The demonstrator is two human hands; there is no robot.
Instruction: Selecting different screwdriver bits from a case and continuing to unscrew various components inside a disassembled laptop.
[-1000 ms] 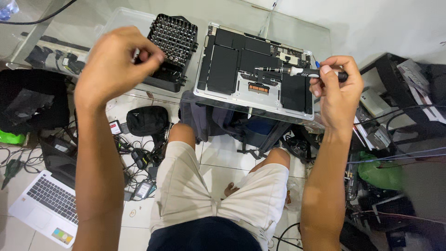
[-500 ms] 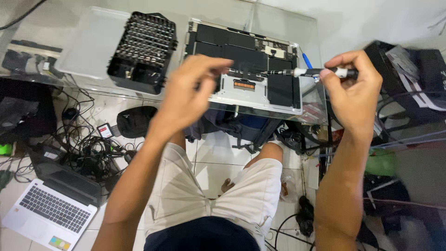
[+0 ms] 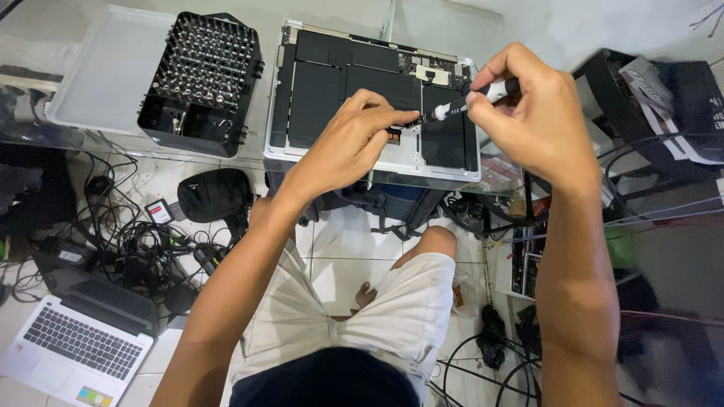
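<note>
An opened silver laptop (image 3: 302,154) lies bottom-up on a glass table, its black battery cells and board exposed. My right hand (image 3: 532,117) grips a black and white screwdriver (image 3: 464,104) held nearly level above the laptop. My left hand (image 3: 351,147) pinches the tip of the screwdriver with thumb and fingers, over the laptop's middle. Left of the laptop stands a black case of screwdriver bits (image 3: 202,71), with its clear lid (image 3: 102,71) laid open beside it.
The glass table edge (image 3: 226,160) runs below the bit case. On the tiled floor below lie a second laptop (image 3: 72,343), a black pouch (image 3: 217,194), tangled cables (image 3: 136,245) and black equipment (image 3: 648,105) at the right. My knees sit under the table.
My left hand has come from the bit case at the left across to the screwdriver tip. My right hand has lowered slightly, keeping hold of the screwdriver.
</note>
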